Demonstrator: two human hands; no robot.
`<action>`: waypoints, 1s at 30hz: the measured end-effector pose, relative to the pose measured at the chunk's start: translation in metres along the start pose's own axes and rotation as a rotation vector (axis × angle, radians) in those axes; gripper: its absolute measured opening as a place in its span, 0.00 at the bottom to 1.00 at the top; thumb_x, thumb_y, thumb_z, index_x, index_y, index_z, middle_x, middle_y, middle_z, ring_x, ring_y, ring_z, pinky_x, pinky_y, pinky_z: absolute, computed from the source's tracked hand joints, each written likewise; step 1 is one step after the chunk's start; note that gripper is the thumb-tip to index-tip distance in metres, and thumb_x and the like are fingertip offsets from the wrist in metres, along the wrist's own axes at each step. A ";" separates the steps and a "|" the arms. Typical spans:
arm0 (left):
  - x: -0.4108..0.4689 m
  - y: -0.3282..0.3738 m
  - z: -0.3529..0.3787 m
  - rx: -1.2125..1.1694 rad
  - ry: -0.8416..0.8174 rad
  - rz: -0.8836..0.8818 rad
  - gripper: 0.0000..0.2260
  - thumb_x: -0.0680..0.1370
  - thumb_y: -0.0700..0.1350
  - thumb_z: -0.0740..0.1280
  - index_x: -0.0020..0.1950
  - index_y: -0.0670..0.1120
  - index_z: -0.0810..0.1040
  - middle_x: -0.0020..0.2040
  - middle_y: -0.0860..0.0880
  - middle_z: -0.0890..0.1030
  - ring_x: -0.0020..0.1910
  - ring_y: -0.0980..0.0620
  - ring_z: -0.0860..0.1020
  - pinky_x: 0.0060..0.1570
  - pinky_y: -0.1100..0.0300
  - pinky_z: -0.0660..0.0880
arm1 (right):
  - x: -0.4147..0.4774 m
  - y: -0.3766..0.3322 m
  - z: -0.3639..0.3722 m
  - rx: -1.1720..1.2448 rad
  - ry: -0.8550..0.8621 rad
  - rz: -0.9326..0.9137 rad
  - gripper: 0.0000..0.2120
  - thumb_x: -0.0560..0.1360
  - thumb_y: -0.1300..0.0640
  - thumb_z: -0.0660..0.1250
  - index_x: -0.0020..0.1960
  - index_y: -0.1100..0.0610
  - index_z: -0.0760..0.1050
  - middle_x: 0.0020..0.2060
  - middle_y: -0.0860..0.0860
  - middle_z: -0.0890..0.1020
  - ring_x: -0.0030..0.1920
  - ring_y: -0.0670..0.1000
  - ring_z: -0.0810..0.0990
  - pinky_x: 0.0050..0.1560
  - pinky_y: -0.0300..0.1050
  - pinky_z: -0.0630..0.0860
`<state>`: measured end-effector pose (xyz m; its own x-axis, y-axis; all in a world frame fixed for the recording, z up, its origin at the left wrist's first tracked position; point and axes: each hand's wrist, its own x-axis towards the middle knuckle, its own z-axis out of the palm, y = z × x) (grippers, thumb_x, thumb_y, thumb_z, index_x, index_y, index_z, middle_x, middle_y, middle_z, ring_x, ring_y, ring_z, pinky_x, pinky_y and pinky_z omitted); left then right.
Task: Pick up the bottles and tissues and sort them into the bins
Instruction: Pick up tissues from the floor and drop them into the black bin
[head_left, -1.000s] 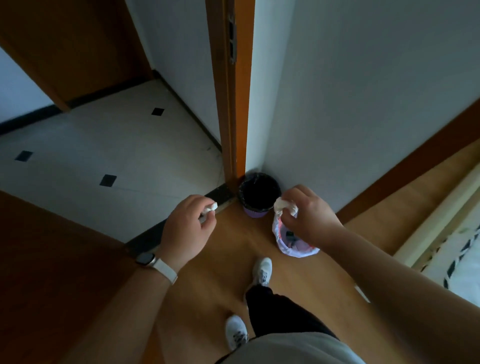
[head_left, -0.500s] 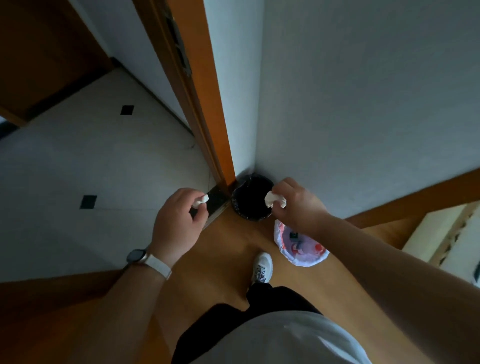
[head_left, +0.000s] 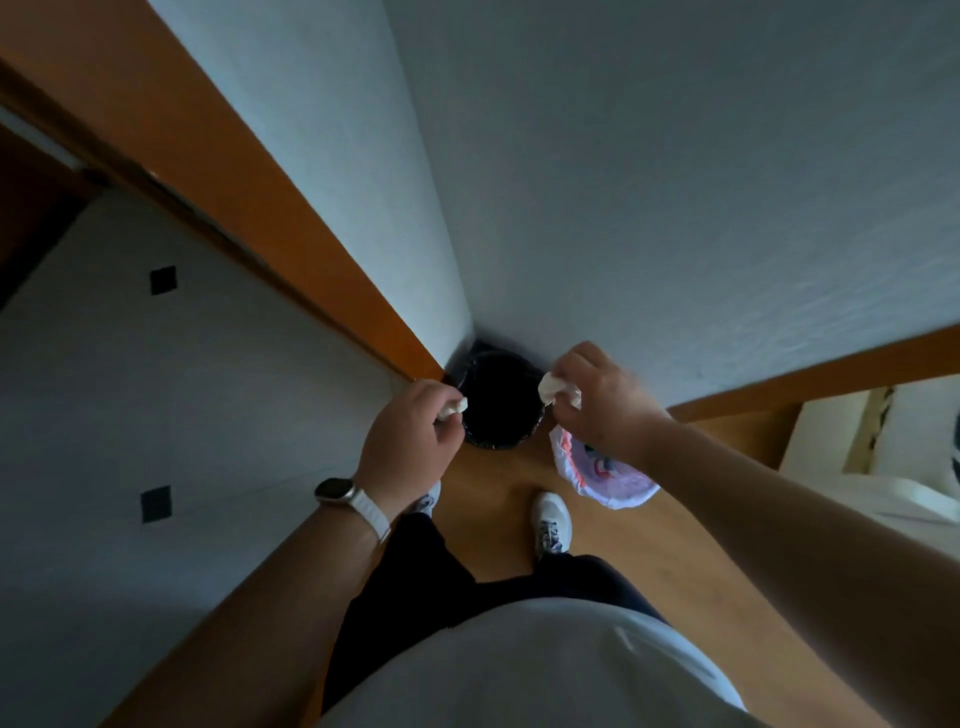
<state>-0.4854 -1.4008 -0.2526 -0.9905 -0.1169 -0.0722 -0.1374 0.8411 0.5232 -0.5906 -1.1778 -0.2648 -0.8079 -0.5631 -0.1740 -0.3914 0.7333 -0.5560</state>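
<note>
A black-lined bin (head_left: 500, 402) stands on the floor in the wall corner. To its right sits a second bin with a white and pink liner (head_left: 605, 480), partly hidden by my right forearm. My left hand (head_left: 410, 447) is closed on a small white tissue (head_left: 453, 407) at the black bin's left rim. My right hand (head_left: 597, 400) holds a crumpled white tissue (head_left: 557, 389) over the black bin's right rim. No bottle is in sight.
An orange door frame (head_left: 291, 228) runs down to the corner on the left, with grey tiled floor (head_left: 156, 415) beyond it. White walls close in behind the bins. My two white shoes (head_left: 551, 522) stand on the wooden floor just before the bins. A bed edge (head_left: 852, 452) is at the right.
I have stepped closer and now look more steeply down at the bins. Both hands, still holding their tissues, have come together over the black bin's rim.
</note>
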 end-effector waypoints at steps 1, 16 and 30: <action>0.010 -0.007 0.002 -0.011 -0.033 0.026 0.07 0.75 0.40 0.69 0.53 0.44 0.80 0.49 0.50 0.79 0.46 0.52 0.76 0.43 0.66 0.69 | 0.003 0.001 0.002 -0.014 -0.007 0.013 0.11 0.70 0.59 0.67 0.53 0.56 0.75 0.51 0.53 0.76 0.41 0.58 0.78 0.39 0.47 0.75; 0.117 -0.102 0.052 -0.052 -0.340 0.243 0.06 0.77 0.42 0.69 0.53 0.43 0.78 0.49 0.48 0.79 0.45 0.53 0.75 0.43 0.69 0.67 | 0.050 -0.008 0.098 0.035 0.127 0.391 0.12 0.72 0.60 0.67 0.55 0.60 0.76 0.53 0.56 0.77 0.45 0.60 0.78 0.39 0.48 0.73; 0.116 -0.219 0.244 0.032 -0.492 0.045 0.05 0.79 0.45 0.66 0.52 0.45 0.77 0.49 0.51 0.76 0.43 0.54 0.73 0.35 0.67 0.65 | 0.073 0.105 0.276 0.105 0.064 0.477 0.12 0.72 0.56 0.62 0.55 0.56 0.75 0.52 0.54 0.75 0.47 0.58 0.77 0.43 0.52 0.76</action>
<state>-0.5700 -1.4692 -0.5825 -0.8772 0.1768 -0.4464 -0.0864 0.8564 0.5091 -0.5686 -1.2469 -0.5604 -0.9128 -0.1469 -0.3811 0.0727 0.8598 -0.5055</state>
